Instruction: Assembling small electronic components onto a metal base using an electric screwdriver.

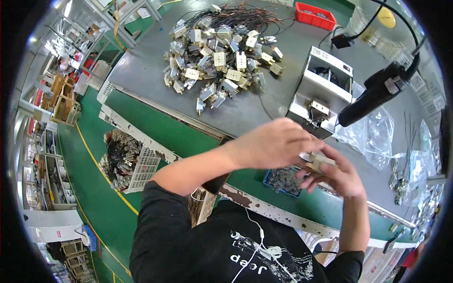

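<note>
A small boxy cream-and-metal part [319,163] is held between my two hands over the near edge of the bench. My right hand [342,172] grips it from the right, thumb across its face and fingers underneath. My left hand [278,141] reaches in from the left with its fingers curled onto the part's upper end; those fingertips are partly hidden and blurred. Just beyond my hands stands a silver bench machine [321,87] with an open top and a small fixture on its front. Similar boxy parts with wires lie in a large pile [219,59] at the far left of the bench.
A black cylindrical tool [373,99] hangs right of the machine. Clear plastic bags [375,137] lie behind my right hand. A blue bin [283,181] of small metal pieces sits below my hands. A red tray [315,18] stands at the back, and a white crate [145,167] at the left.
</note>
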Available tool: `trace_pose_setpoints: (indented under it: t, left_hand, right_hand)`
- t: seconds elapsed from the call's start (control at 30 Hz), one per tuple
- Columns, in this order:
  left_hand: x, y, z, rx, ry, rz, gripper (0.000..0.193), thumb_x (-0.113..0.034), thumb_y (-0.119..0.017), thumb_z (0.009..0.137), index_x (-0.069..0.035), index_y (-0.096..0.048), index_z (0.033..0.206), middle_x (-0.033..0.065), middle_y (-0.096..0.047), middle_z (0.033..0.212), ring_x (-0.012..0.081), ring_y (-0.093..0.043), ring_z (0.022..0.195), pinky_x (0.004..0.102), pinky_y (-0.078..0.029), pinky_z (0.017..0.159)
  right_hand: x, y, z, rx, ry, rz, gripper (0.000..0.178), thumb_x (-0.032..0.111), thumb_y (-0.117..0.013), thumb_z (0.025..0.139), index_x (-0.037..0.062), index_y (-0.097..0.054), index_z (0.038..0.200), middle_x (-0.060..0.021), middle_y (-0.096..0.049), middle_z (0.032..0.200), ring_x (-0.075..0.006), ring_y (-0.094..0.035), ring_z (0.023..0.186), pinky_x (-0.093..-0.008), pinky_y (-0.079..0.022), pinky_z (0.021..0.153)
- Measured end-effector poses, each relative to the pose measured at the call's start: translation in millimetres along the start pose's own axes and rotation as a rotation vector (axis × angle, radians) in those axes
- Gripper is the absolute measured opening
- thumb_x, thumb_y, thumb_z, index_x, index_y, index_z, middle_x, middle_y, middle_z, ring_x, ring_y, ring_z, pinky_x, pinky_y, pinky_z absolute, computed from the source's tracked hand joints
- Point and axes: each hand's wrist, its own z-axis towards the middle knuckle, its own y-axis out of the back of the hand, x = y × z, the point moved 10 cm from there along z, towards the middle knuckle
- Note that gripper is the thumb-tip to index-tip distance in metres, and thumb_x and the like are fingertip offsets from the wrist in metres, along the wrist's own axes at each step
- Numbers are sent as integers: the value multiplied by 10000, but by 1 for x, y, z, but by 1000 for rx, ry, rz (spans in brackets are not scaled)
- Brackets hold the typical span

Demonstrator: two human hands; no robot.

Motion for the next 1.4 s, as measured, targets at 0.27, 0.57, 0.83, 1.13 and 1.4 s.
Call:
trace_pose_setpoints:
  t: [0.27,0.57,0.83,1.13,1.4]
  left_hand:
    - [40,25,8,272,-11,314,324,-242,-757,809,-240,-724,1131,6,-461,690,186,-512,612,342,-422,538]
    - [44,49,-15,344,315,211,225,-204,-729,854,-184,-740,1078,49,-571,723,254,-612,706,393,-498,614]
    - [111,71,-90,601,702,319,246,-294,-671,917,-158,-743,1108,85,-735,950,285,-692,861,378,-533,716]
    - [90,-27,-59,486,463,65,225,-285,-685,909,-150,-725,1085,64,-651,857,274,-649,801,379,-527,691]
    - [82,-31,-48,450,451,27,175,-303,-664,914,-154,-727,982,57,-651,847,275,-663,832,403,-538,720]
  right_hand:
    - [30,72,-64,-272,224,-1113,640,-133,-659,732,32,-578,1345,-120,-675,1099,-204,-679,947,-297,-544,811]
    - [35,48,-34,-367,393,-912,454,-109,-652,818,18,-620,1253,-126,-605,1187,-209,-605,1072,-325,-489,878]
    - [27,67,-22,-598,445,-1092,334,-58,-733,797,36,-691,1114,-103,-711,1167,-232,-662,1002,-337,-508,894]
    - [6,53,20,-606,428,-1345,442,73,-802,770,76,-675,1193,-92,-707,1175,-285,-652,1015,-381,-523,902]
    - [8,38,16,-588,562,-1474,445,96,-804,762,101,-701,1195,-52,-722,1156,-267,-636,1061,-378,-512,914]
